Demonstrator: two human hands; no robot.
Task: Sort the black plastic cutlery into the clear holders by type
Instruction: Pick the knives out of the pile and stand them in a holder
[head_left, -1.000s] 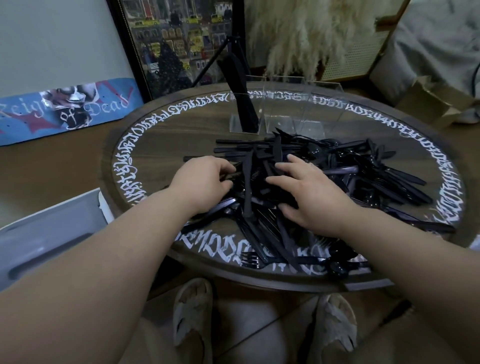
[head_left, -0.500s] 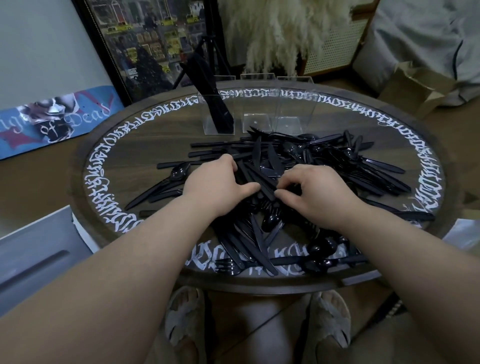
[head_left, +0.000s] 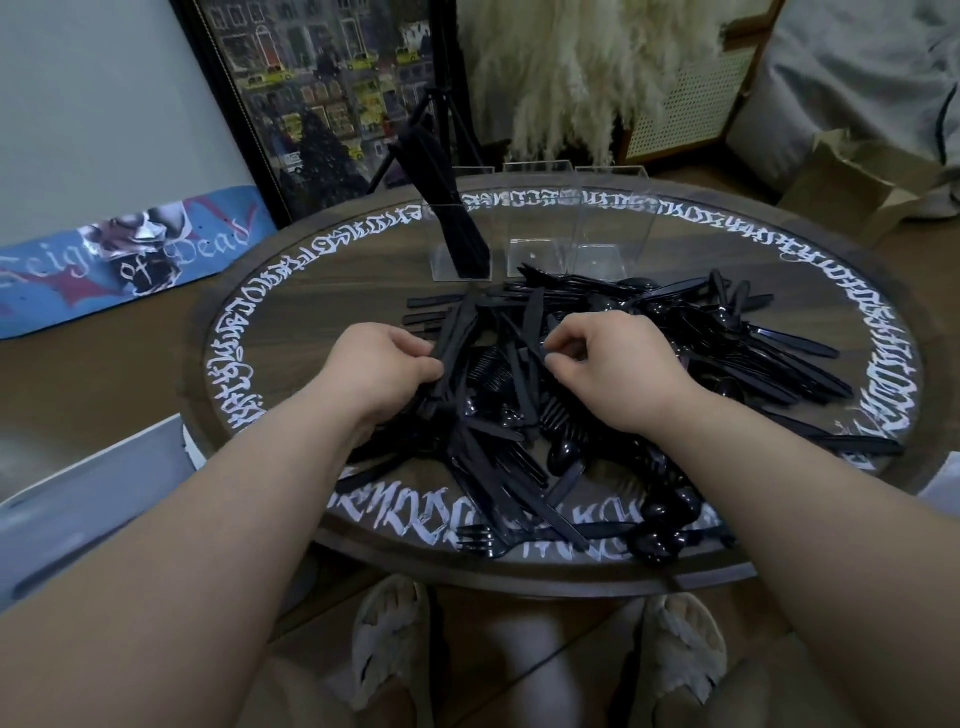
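Now, left hand grip clasping flat knives, right hand pinching one — glossy pile.

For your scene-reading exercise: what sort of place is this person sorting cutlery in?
Probably a living room at home: a round table with painted lettering, a framed city picture leaning on the wall, pampas grass, and slippers on the person's feet.

The round dark wooden surface, ringed with white calligraphic lettering, carries a sprawling heap of black plastic cutlery across its middle and right, with three clear acrylic holders standing at its far edge.
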